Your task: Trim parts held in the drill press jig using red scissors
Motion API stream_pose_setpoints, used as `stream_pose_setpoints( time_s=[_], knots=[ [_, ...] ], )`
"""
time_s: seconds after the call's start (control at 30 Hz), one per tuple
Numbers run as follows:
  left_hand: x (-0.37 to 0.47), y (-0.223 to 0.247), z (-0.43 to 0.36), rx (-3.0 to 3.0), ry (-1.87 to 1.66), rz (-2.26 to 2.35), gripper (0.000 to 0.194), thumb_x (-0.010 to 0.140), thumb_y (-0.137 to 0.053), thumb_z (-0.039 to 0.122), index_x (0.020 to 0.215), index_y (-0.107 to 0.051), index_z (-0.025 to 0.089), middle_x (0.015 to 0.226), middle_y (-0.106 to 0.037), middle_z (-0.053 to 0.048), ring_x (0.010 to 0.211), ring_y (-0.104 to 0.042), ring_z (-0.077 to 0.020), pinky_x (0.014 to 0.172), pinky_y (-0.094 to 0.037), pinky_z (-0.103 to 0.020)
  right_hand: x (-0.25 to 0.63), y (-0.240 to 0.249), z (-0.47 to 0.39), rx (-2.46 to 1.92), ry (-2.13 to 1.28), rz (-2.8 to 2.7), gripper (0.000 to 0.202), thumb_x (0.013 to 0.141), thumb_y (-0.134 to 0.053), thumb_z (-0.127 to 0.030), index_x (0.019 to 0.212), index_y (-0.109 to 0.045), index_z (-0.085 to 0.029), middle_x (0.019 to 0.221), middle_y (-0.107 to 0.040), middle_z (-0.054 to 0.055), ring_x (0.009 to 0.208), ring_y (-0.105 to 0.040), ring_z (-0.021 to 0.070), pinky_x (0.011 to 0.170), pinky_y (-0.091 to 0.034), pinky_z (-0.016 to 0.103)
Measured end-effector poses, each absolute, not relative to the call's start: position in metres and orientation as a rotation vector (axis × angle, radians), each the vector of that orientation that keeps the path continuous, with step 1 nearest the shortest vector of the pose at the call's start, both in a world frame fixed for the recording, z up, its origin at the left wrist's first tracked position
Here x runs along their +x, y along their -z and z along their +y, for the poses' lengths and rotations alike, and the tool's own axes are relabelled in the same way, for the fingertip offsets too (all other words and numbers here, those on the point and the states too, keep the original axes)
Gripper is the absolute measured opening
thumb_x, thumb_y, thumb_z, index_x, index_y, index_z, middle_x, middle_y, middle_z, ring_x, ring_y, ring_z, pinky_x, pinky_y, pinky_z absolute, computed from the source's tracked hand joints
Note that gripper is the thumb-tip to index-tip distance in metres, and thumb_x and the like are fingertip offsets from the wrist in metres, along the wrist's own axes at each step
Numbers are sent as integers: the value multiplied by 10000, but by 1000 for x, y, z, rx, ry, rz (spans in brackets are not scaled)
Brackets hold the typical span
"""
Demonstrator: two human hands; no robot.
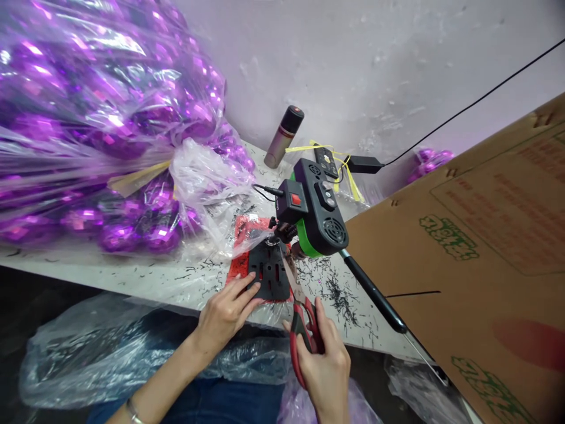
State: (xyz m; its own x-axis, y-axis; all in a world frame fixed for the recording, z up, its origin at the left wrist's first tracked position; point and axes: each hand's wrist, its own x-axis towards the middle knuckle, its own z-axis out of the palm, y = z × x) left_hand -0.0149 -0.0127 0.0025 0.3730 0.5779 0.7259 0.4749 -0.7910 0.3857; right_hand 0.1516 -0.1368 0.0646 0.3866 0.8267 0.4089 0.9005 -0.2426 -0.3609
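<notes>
At the lower centre of the frame, a pair of red-and-black scissors (296, 330) is grasped by the right hand (329, 359), its blades pointed up the frame along the right edge of a slotted black plate (270, 280). Whether the blades are parted cannot be told clearly. By the left hand (225, 309) nothing is gripped; its spread fingertips are laid on the plate's lower-left edge. The plate rests at the frame's centre over a red sheet (239, 268) on the white bench (159, 275), just below a black device with round grilles (329, 215). Thin black scraps (341, 299) are strewn to the right.

For clean scissor work, the plate is best pressed flat with steady fingertips, held well aside from the blade line. Short, controlled closures are advised, with the thin black cable (263, 192) kept clear of the tips.
</notes>
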Motion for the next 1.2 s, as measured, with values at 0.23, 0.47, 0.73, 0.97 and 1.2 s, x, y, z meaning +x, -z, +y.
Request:
stream_pose_setpoints(
  time_s=[0.23,0.47,0.73,0.97,1.2],
  knots=[
    [-14,-2,-12,2477,-1436,945,244,920,-595,289,1115,-665,159,1150,-707,-100,959,-710,-206,866,-603,-334,155,-66,-145,-2120,113,-1387,643,810,-661,-473,1354,-560,-147,1043,-744,98,841,-735,218,718,-568,255],
    [-15,-1,-12,2487,-1396,953,253,913,-607,292,1129,-661,170,1173,-700,-101,994,-706,-229,865,-608,-360,153,-77,-139,-2149,-300,-1139,707,743,-716,-504,1355,-573,-182,1187,-711,102,1050,-694,263,886,-564,318],
    [-14,-4,-12,2489,-1408,950,239,918,-598,278,1111,-661,152,1167,-700,-109,979,-709,-218,871,-605,-354,156,-89,-133,-2082,-584,-956,750,643,-794,-452,1300,-621,-134,1270,-659,121,1138,-649,315,977,-526,381],
    [-14,-3,-12,2487,-1441,952,235,919,-597,281,1100,-662,148,1141,-709,-109,957,-713,-215,852,-610,-347,162,-88,-142,-2090,-503,-986,681,636,-803,-438,1236,-673,-143,1234,-680,120,1112,-661,326,930,-558,378],
    [-14,0,-12,2474,-1430,949,247,914,-606,279,1123,-657,159,1163,-702,-106,980,-708,-222,865,-607,-357,160,-92,-135,-2067,-517,-1011,693,628,-802,-431,1246,-665,-146,1213,-691,118,1074,-684,311,914,-564,378]
  ],
)
